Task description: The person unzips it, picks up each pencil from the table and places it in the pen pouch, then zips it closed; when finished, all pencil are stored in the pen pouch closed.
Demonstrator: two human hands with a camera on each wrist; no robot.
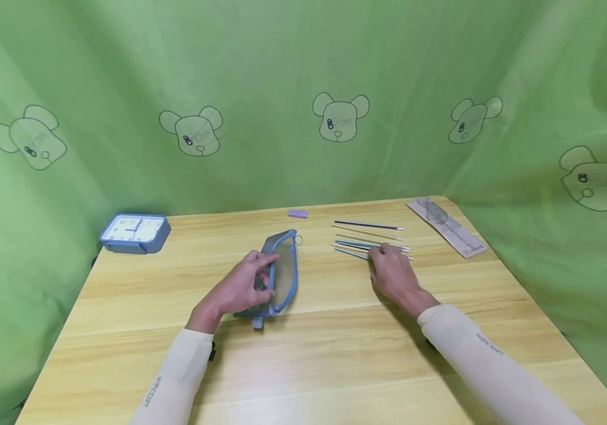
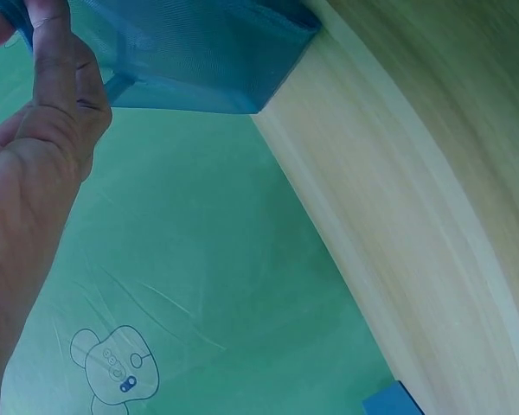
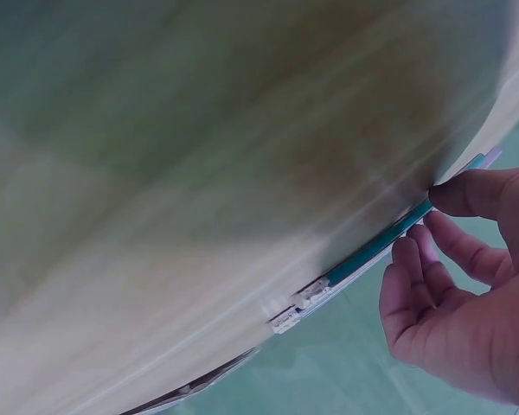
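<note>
A blue mesh pencil case (image 1: 286,277) with its zip undone stands in the middle of the table, its mouth gaping to the right. My left hand (image 1: 245,284) grips its near side, with the thumb and a finger over the zipped rim. In the left wrist view the mesh pouch (image 2: 190,56) hangs beside the curled fingers (image 2: 56,65). To the right, my right hand (image 1: 392,273) is at a row of several pencils (image 1: 367,232). Its thumb and forefinger pinch a teal pencil (image 3: 376,245) lying at table level.
A blue alarm clock (image 1: 134,233) stands at the table's back left. A small purple eraser (image 1: 297,213) lies near the back edge, and a ruler set (image 1: 447,226) lies at the far right. Green curtain (image 1: 271,71) surrounds the wooden table (image 1: 303,366).
</note>
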